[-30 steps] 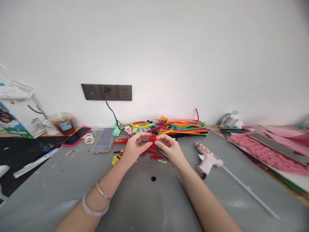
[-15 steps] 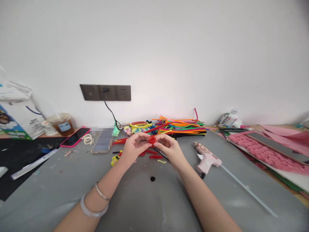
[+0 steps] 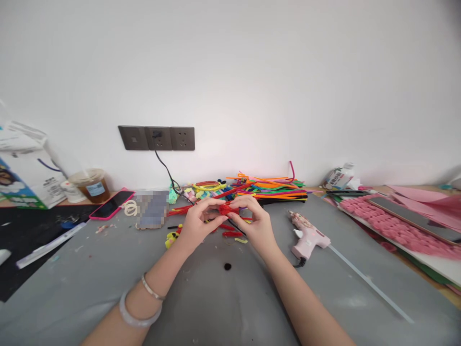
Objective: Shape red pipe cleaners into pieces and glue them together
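Observation:
A small fuzzy red piece, apparently coiled pipe cleaner (image 3: 226, 209), is held up between my two hands above the mat. My left hand (image 3: 200, 218) pinches its left side with thumb and index finger. On the right side, the fingers and thumb of my right hand (image 3: 256, 222) close round it, partly hiding it. Just behind and below lie red pipe cleaner pieces (image 3: 230, 234) and a short yellow piece (image 3: 241, 240). Left of them is a yellow fuzzy figure (image 3: 172, 239). A black round dot (image 3: 227, 266) lies nearer me on the grey mat (image 3: 216, 307).
Pipe cleaners (image 3: 273, 190) are heaped against the wall. A pink glue gun (image 3: 309, 240) with a long glue stick (image 3: 370, 283) lies at right, beside a pink fuzzy panel (image 3: 396, 223). At left stand a drink cup (image 3: 94, 187) and a pink-cased phone (image 3: 112, 204).
My right hand has shifted slightly to the right and turned, its fingers more curled. The red piece now looks wider between the hands. My left hand has barely moved.

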`<state>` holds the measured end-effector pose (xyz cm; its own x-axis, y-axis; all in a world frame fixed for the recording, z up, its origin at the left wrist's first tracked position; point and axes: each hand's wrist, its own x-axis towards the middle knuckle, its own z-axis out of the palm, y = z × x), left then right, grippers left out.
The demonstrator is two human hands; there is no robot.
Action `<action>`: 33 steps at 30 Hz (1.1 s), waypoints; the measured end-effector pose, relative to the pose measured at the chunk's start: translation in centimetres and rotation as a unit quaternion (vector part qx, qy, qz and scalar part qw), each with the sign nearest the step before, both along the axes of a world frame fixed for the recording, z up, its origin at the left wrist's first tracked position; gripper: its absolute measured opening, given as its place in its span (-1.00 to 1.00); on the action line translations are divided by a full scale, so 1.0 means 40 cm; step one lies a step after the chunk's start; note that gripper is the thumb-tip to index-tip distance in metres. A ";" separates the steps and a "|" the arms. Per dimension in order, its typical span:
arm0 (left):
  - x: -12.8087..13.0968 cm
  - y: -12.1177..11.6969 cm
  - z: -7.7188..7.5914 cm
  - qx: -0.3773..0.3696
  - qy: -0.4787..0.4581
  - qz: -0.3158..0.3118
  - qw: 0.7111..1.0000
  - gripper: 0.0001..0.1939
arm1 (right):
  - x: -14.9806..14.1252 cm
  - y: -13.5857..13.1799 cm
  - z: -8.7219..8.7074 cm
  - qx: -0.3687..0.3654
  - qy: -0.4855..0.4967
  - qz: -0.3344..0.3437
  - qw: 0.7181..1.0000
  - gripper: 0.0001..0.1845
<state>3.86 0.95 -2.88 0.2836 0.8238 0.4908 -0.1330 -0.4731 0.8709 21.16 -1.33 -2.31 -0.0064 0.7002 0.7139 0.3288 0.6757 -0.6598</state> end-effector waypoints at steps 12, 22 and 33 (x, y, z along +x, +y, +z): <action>-0.001 0.002 0.003 -0.034 -0.005 0.019 0.999 -0.78 | 0.004 0.000 0.007 0.022 -0.072 -0.036 0.997 -0.83; -0.011 0.014 0.015 -0.074 -0.087 0.006 0.993 -0.73 | 0.022 0.004 0.006 -0.032 -0.021 0.011 0.999 -0.82; -0.010 0.011 0.013 -0.060 -0.060 -0.004 0.996 -0.75 | 0.016 0.001 -0.001 -0.075 0.036 0.090 0.992 -0.83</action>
<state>3.46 1.39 -2.37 0.2351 0.8768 0.4196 -0.2424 -0.3651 0.8988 21.80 -1.28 -2.34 -0.0933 0.7914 0.6041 0.1609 0.6108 -0.7753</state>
